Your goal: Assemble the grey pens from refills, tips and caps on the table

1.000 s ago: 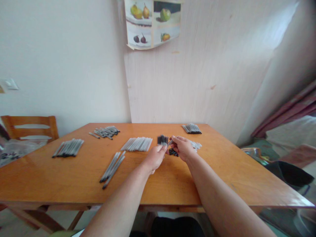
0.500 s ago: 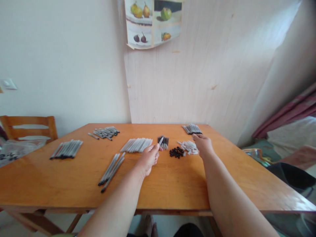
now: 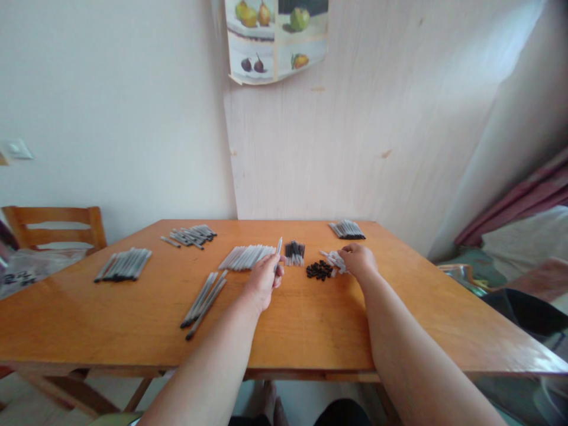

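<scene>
My left hand (image 3: pixel 264 279) is closed around a clear pen barrel (image 3: pixel 278 248) that points up and away over the wooden table (image 3: pixel 133 331). My right hand (image 3: pixel 360 262) rests on a small heap of white pen parts (image 3: pixel 333 258), fingers curled on them; what they pinch is too small to name. Between the hands lie a pile of small black caps (image 3: pixel 319 270) and a short bundle of dark refills (image 3: pixel 294 252). A row of clear barrels (image 3: pixel 247 257) lies just beyond my left hand.
Finished pens lie in groups: a few near my left forearm (image 3: pixel 204 302), a batch at the left (image 3: pixel 123 264), another at the back (image 3: pixel 191 235), one at the far right (image 3: pixel 347 230). A wooden chair (image 3: pixel 53 226) stands left. A fruit poster (image 3: pixel 277 38) hangs on the wall.
The hands, joined over the parts a second ago, have separated. My right hand went out to the white parts and drew back onto them; my left hand tilted the barrel upright.
</scene>
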`<action>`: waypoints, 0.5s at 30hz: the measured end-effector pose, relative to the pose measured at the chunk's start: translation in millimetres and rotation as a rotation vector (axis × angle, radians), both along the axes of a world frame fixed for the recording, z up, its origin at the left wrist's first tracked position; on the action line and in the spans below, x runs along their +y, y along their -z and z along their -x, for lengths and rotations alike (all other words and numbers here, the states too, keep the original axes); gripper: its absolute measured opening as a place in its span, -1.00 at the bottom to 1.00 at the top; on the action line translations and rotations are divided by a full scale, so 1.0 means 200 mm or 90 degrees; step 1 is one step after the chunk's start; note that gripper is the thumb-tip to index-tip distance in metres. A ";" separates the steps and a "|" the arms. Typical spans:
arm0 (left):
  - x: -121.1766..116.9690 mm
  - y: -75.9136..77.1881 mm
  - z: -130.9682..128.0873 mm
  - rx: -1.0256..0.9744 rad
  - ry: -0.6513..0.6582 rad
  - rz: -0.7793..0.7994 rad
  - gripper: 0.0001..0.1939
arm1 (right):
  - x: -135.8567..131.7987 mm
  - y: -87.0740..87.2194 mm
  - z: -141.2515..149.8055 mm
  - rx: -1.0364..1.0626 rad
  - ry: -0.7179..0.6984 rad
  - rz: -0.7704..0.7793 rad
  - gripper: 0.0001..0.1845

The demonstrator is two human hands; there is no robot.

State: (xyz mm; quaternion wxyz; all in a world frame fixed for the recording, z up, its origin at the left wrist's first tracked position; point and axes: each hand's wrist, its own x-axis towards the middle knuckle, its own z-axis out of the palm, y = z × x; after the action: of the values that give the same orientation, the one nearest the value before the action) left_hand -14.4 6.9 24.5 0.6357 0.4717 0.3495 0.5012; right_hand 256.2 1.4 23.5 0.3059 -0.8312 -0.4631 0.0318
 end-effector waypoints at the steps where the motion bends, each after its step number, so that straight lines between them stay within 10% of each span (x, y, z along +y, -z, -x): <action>1: 0.00 0.00 0.00 -0.001 -0.003 0.003 -0.75 | -0.01 -0.01 0.01 -0.002 0.006 0.011 -0.64; 15: 0.01 0.01 0.00 -0.002 -0.027 0.023 -0.79 | -0.04 -0.04 0.03 0.008 0.020 0.047 -0.60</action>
State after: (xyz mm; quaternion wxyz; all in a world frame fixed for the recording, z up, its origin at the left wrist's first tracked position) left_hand -15.0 9.2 23.5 0.6337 0.4521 0.3675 0.5088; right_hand 250.6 -7.3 30.9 0.2784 -0.8489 -0.4466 0.0488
